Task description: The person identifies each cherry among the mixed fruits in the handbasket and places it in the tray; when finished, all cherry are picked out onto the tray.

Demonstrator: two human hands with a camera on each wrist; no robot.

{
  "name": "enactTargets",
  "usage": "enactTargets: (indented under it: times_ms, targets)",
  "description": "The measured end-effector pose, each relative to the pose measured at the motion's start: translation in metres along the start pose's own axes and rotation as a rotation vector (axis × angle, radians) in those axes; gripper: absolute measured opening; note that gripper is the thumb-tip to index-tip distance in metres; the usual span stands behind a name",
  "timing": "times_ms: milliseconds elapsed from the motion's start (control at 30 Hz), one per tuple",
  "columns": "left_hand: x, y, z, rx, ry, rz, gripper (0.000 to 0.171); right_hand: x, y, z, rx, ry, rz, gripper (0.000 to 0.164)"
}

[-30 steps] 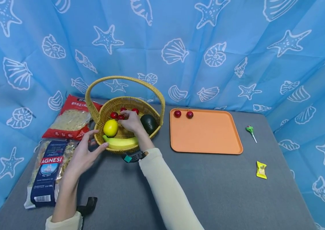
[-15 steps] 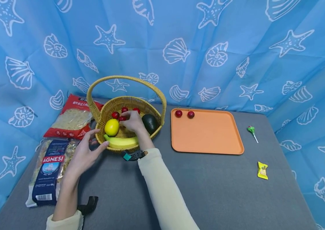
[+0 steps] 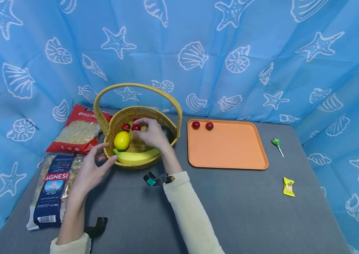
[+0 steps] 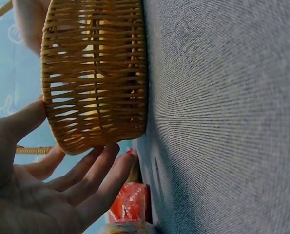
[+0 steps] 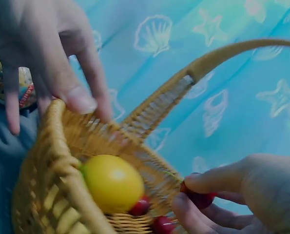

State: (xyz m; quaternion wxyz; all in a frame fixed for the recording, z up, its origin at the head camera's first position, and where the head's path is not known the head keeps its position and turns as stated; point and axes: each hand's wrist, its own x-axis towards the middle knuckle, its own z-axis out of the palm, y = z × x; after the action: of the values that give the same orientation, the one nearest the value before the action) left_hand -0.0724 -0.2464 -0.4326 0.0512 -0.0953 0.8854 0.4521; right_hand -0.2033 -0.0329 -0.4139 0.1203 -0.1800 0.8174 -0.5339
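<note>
My right hand pinches a dark red cherry between thumb and fingers over the wicker basket. Its stem shows in the right wrist view. My left hand touches the basket's left end, thumb at the rim and loosely extended fingers against the outer side in the left wrist view. Inside the basket lie a yellow lemon, a banana along the near side, and more cherries. An avocado sits at the right, partly hidden by my right hand.
An orange tray with two cherries at its upper left stands right of the basket. A green lollipop and a yellow wrapped candy lie farther right. Red and blue pasta bags lie left. The basket handle arches above.
My right hand has drawn back slightly to the right with the cherry, uncovering more banana and covering more avocado. My left hand stays at the basket.
</note>
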Motion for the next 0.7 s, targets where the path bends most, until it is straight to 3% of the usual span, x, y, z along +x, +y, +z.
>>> enactTargets:
  times_ms: [200,400,533,700]
  targets:
    - [-0.001,0.0,-0.001,-0.002,0.004,-0.01,0.078,-0.031,-0.012,-0.037,-0.023,-0.011,-0.102,0.033]
    - [-0.001,0.0,-0.002,-0.006,-0.002,-0.004,0.078,-0.071,-0.016,-0.082,0.06,-0.017,-0.197,0.031]
    - [0.0,0.001,-0.001,-0.006,-0.006,-0.005,0.079,-0.094,-0.005,-0.114,0.073,0.006,-0.232,0.032]
    - [0.0,0.001,0.0,-0.002,-0.006,-0.011,0.079,-0.104,0.028,-0.151,0.032,0.141,-0.253,0.033]
